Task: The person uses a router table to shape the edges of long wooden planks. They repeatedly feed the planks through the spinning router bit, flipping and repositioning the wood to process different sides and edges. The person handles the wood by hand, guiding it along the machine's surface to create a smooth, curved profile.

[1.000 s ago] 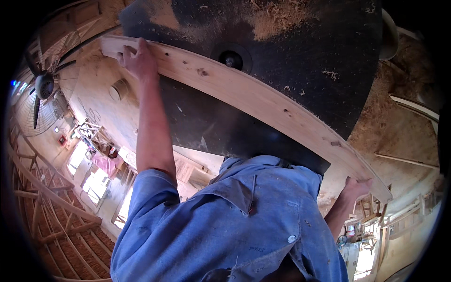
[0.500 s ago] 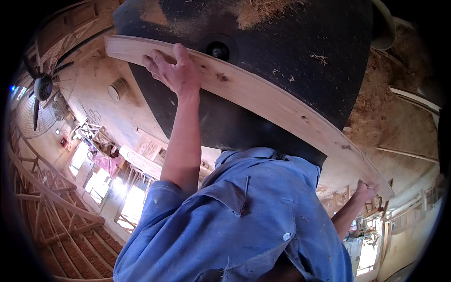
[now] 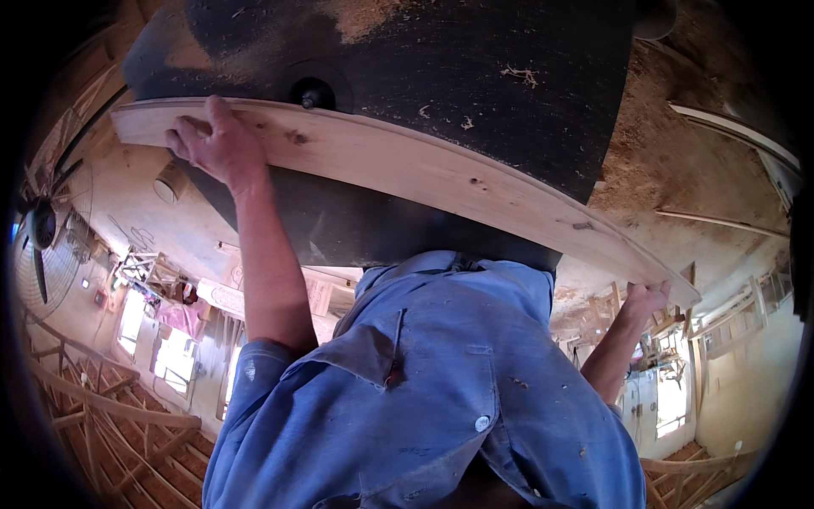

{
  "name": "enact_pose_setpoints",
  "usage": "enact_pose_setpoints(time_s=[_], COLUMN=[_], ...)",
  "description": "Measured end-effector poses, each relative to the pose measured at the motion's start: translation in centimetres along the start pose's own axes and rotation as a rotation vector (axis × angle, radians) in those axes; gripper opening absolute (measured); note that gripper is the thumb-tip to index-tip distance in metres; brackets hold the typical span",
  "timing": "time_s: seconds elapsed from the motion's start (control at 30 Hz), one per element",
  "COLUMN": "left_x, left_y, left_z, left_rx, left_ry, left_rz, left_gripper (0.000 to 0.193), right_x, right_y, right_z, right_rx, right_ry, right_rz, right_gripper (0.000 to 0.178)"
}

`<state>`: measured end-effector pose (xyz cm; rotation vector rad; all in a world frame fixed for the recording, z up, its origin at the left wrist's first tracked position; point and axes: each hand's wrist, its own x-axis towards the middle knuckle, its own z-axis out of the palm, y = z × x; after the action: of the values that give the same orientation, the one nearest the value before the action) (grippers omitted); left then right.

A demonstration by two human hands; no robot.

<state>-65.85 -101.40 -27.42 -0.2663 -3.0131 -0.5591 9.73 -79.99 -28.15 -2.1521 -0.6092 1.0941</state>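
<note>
A long pale wooden board with several knots lies slantwise across a black machine table. Its far edge runs right beside the dark spindle that rises from a round opening in the table. Near the board's left end, my left hand grips it, fingers on the face and the thumb toward the far edge. The right end sticks out past the table, where my right hand is closed around its near edge; some of those fingers are hidden.
Sawdust and curled shavings lie on the tabletop. A caged fan stands at the far left, near a round can on the floor. Wooden strips lie on the dusty floor to the right.
The board has slid a little left along the spindle, with both hands still on it. The whole view has also shifted, so the table appears farther left.
</note>
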Motion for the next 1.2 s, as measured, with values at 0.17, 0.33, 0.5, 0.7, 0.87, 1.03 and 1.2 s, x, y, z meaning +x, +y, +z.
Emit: enact_pose_setpoints(time_s=[0.17, 0.33, 0.5, 0.7, 0.87, 1.03, 1.2], left_x=[1.9, 4.8, 5.9, 6.3, 7.6, 10.2, 12.5], left_y=[-0.4, -2.7, -3.1, -4.3, -5.0, -6.7, -8.3], left_z=[-0.1, -0.9, -0.4, -0.8, -0.5, -1.5, -2.0], left_rx=[-0.037, -0.020, -0.076, -0.077, -0.075, -0.005, -0.076], left_ry=[0.012, -0.049, 0.023, 0.004, 0.070, 0.058, 0.068], left_rz=[-0.071, -0.089, -0.094, -0.062, -0.069, -0.098, -0.106], left_gripper=[0.079, 0.078, 0.075, 0.073, 0.074, 0.077, 0.077], right_x=[-4.2, -9.9, -11.9, -6.1, -9.7, -12.2, -14.5], right_y=[-2.4, -5.1, -5.3, -0.3, -4.2, -3.8, -4.2], right_z=[4.4, 11.5, 13.5, 5.8, 11.5, 13.9, 15.8], right_rx=[0.198, 0.244, 0.223, -0.364, 0.370, 0.336, 0.356], right_ry=[0.057, 0.213, 0.237, -0.163, 0.119, 0.159, 0.104], right_rz=[0.123, 0.189, 0.163, -0.198, 0.263, 0.243, 0.239], right_gripper=[0.040, 0.058, 0.058, 0.049, 0.050, 0.055, 0.056])
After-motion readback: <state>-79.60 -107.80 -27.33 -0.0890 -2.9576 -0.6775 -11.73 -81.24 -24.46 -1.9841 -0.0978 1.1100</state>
